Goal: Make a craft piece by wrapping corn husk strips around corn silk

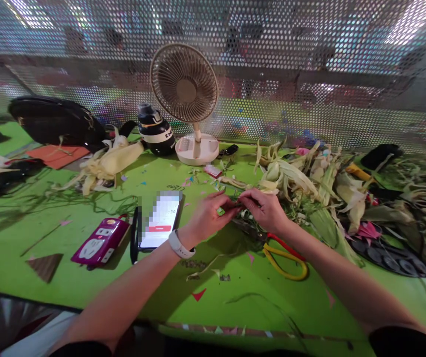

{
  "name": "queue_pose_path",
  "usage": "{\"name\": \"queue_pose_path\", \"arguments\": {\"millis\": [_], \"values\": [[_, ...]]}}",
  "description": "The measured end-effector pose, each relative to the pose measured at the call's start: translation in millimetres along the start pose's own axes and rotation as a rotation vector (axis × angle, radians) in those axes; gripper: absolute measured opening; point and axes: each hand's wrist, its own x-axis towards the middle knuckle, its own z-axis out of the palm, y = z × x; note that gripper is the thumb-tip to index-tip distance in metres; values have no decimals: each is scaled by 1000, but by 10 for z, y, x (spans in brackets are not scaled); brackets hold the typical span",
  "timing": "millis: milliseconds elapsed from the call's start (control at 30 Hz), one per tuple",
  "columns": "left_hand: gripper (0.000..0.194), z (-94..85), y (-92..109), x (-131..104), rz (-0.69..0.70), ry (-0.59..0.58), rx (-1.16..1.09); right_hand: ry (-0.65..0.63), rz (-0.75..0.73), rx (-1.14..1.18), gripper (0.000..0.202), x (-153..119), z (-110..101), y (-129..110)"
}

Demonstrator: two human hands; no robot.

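Note:
Over the middle of the green table, my left hand [213,214] and my right hand [265,209] meet with their fingertips close together. Both are closed in a pinch on something small and dark, too small to name. A white watch band circles my left wrist. Just below my right hand lie scissors [285,262] with yellow and red handles, their blades partly hidden under green scraps. Dried corn husks [291,176] are heaped beyond and beside my right hand. Left of my left wrist lies a phone [161,220] with its screen lit.
A desk fan [185,91] and a black bottle [156,131] stand at the back before a perforated metal screen [272,74]. On the left are a purple device [100,242], a black bag [55,121] and more husks [105,166]. A black palette-like tray [391,258] lies at right.

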Motion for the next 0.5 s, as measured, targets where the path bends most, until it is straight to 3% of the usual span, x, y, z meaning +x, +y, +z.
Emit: {"name": "queue_pose_path", "arguments": {"millis": [100, 233, 500], "values": [[14, -9, -20, 10, 61, 61, 55, -17, 40, 35, 14, 4, -11, 4], [18, -40, -34, 27, 105, -85, -89, -41, 55, 28, 15, 31, -48, 13], [27, -151, -74, 75, -136, -264, -382, -111, 131, 203, 12, 53, -89, 34]]}}
